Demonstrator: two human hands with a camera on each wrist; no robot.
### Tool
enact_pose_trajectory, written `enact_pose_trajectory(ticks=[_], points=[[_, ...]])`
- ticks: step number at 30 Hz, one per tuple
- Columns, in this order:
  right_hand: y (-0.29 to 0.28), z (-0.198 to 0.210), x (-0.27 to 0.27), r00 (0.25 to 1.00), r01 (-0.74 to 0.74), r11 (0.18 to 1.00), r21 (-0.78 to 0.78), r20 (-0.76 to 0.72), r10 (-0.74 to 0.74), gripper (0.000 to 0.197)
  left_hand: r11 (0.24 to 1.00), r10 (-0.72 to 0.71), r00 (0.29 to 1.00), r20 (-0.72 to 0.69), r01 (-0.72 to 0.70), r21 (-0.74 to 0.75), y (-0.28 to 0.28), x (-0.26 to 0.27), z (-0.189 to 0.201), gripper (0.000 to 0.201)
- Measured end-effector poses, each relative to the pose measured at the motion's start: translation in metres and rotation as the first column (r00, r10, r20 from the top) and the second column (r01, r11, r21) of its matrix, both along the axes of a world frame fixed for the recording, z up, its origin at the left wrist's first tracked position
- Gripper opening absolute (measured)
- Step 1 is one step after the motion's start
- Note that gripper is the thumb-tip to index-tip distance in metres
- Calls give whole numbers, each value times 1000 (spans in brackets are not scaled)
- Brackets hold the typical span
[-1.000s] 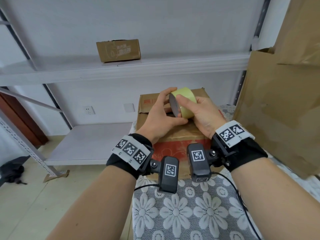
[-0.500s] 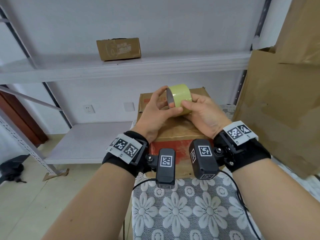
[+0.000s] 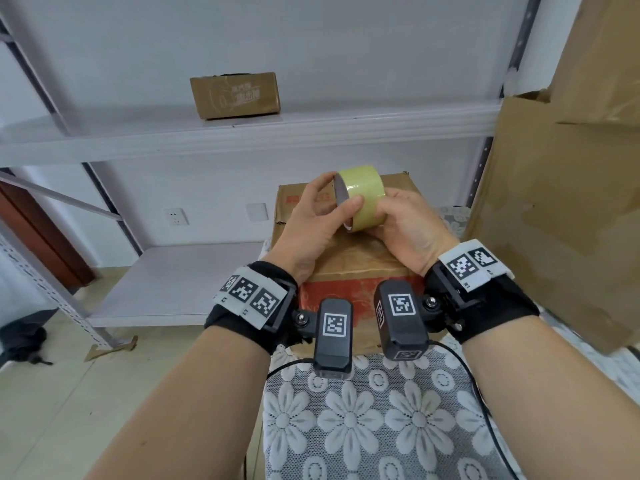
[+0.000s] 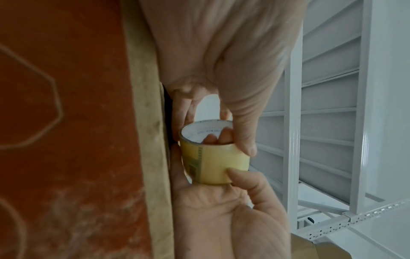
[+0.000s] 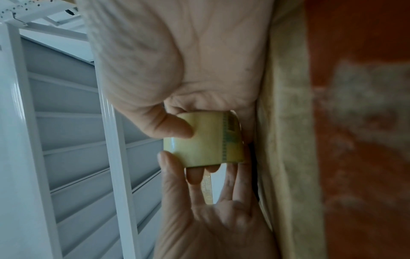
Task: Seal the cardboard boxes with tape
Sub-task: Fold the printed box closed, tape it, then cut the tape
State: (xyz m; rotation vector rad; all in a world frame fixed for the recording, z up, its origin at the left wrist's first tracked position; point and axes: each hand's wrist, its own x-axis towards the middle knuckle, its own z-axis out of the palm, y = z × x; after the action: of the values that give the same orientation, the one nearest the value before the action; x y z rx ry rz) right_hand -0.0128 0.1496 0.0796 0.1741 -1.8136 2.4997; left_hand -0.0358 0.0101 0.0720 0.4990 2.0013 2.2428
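A roll of yellowish tape (image 3: 363, 194) is held in the air over a closed cardboard box (image 3: 349, 263) with a red front. My left hand (image 3: 322, 220) grips the roll from the left, its thumb on the outer band and its fingers reaching into the core. My right hand (image 3: 408, 230) grips it from the right, cupping the band. In the left wrist view the tape roll (image 4: 215, 163) shows a printed strip, with both thumbs pressing the band. The right wrist view shows the tape roll (image 5: 204, 145) close beside the box's top edge (image 5: 286, 140).
A small cardboard box (image 3: 235, 95) sits on the upper shelf of a white metal rack (image 3: 277, 129). Large flattened cardboard (image 3: 561, 202) leans at the right. The box stands on a table under a lace flower cloth (image 3: 363, 427). A lower shelf (image 3: 180, 282) is to the left.
Both hands lifted the tape roll slightly and turned it between them, so its outer band now faces me more. The box has not moved.
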Motion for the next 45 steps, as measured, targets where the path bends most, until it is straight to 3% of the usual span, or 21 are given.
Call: enact_pose_trajectory(ticks=[4, 11, 14, 17, 20, 25, 30, 36, 38, 42, 45], points=[[0, 1, 1, 1000, 6, 995, -97, 22, -4, 35, 999, 20, 1000, -9, -20, -35, 2, 2, 2, 57], [-1, -1, 3, 1000, 10, 999, 41, -11, -10, 37, 997, 63, 998, 31, -61, -51, 3, 0, 0, 62], [-2, 1, 4, 1000, -7, 999, 33, -25, 7, 28, 998, 58, 997, 46, -57, -25, 2, 1, 1, 64], [-1, 1, 3, 1000, 15, 999, -31, 2, -15, 32, 999, 39, 998, 44, -38, -21, 3, 2, 2, 65], [-1, 1, 5, 1000, 1, 1000, 6, -8, -1, 29, 998, 49, 998, 50, -48, -27, 3, 1, 1, 70], [-2, -2, 5, 997, -26, 997, 77, -64, 31, 27, 997, 60, 997, 56, -58, -44, 2, 1, 2, 57], [-1, -3, 4, 997, -42, 998, 47, -62, 45, 18, 996, 69, 997, 42, -67, -65, 3, 2, 3, 55], [-2, -4, 7, 991, -94, 985, 144, -79, 106, 32, 994, 85, 995, 47, -81, -70, 3, -1, 1, 52], [-2, -4, 7, 992, -91, 985, 143, -75, 102, 34, 994, 85, 995, 49, -82, -66, 3, -2, 1, 51], [-1, -2, 5, 994, -83, 993, 87, -58, 88, 18, 994, 86, 995, 56, -82, -66, 3, -3, 0, 51], [-1, -2, 6, 993, -96, 992, 84, -58, 101, 22, 993, 101, 993, 57, -97, -73, 3, -4, 0, 52]])
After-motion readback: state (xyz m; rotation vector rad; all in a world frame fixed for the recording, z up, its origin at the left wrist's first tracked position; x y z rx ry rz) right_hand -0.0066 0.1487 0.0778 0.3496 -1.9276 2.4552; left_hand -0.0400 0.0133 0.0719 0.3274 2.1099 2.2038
